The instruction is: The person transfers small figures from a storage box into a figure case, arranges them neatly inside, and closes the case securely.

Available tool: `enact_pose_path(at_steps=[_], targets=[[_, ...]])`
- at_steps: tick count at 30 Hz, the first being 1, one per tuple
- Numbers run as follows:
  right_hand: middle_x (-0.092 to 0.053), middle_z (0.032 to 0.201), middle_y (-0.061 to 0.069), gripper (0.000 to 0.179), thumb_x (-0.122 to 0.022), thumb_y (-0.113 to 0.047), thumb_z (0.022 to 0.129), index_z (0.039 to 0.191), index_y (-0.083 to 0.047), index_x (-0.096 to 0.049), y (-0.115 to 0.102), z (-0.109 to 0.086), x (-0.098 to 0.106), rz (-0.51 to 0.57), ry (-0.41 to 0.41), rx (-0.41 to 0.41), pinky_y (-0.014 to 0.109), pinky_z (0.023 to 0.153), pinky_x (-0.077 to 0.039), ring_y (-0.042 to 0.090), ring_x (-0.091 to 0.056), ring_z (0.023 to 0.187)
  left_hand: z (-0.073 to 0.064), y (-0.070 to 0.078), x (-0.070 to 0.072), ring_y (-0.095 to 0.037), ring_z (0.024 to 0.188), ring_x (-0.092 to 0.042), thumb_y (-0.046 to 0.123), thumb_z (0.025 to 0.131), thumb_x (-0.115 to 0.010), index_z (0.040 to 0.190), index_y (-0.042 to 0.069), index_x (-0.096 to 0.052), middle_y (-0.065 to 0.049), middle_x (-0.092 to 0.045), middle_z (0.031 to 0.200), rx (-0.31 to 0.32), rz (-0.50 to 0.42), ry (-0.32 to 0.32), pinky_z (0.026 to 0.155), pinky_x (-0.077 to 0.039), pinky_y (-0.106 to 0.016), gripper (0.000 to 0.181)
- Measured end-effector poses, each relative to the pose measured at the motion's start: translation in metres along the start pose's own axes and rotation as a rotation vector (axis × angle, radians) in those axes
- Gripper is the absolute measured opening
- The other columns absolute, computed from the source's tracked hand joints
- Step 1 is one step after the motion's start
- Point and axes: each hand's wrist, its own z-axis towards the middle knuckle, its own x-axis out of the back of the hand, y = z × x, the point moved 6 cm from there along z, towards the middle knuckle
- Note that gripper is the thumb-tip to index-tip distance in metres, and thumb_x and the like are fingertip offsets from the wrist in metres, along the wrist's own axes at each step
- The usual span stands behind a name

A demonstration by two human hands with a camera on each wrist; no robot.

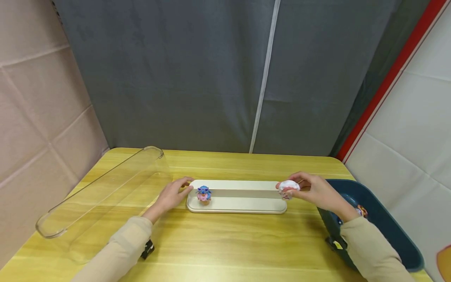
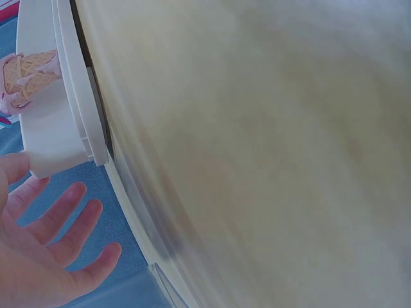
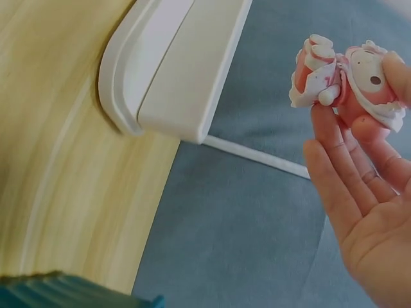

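Note:
My right hand (image 1: 317, 192) pinches a small white-and-pink figurine (image 3: 347, 83) between thumb and fingers, above the right end of a long white stepped stand (image 1: 243, 205). In the right wrist view a white face and a ruffled pink lower part show on it. At the stand's left end, my left hand (image 1: 173, 194) has its thumb and index fingertip right at the corner, the other fingers spread and loosely bent. A blue-topped figurine with a pink and waffle-cone base (image 1: 204, 195) stands upright on the stand near that hand.
To the left lies a clear plastic cover (image 1: 105, 196) on the wooden table (image 1: 225, 246). A dark teal bin (image 1: 394, 235) with a few figurines (image 1: 361, 211) inside stands at the right, under my right forearm. A grey curtain (image 1: 176, 78) hangs behind the table.

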Motion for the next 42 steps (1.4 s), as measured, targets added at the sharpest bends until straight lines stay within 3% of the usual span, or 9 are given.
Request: enact_pose_path(at_steps=[15,32,42], targets=[[-0.058,0.093,0.0,0.043,-0.069,-0.033,0.075,0.108,-0.008,-0.057,-0.01,0.01,-0.029,0.066,-0.034,0.019,0.027,0.067,-0.048,0.013,-0.056,0.077,0.001,-0.001,0.001,-0.031,0.099,-0.053,0.026,0.09,-0.052,0.118,0.011,-0.054,-0.014,-0.059,0.107,0.019,0.002,-0.002,0.081,-0.039,-0.049,0.031],[-0.058,0.094,0.0,0.04,-0.069,-0.033,0.075,0.105,-0.008,-0.058,-0.021,0.024,-0.064,0.093,-0.055,0.1,0.027,0.07,-0.047,0.012,-0.056,0.078,0.002,0.001,0.001,-0.031,0.097,-0.054,0.024,0.09,-0.053,0.116,0.011,-0.055,-0.014,-0.059,0.105,0.016,0.009,0.004,0.08,-0.04,-0.048,0.03],[-0.059,0.09,-0.001,0.037,-0.071,-0.03,0.074,0.102,-0.009,-0.059,-0.029,0.035,-0.083,0.176,-0.061,0.134,0.027,0.068,-0.047,0.012,-0.057,0.076,0.001,0.003,0.001,-0.031,0.098,-0.054,0.025,0.09,-0.052,0.117,0.011,-0.054,-0.014,-0.059,0.105,0.015,0.013,-0.003,0.08,-0.04,-0.049,0.031]])
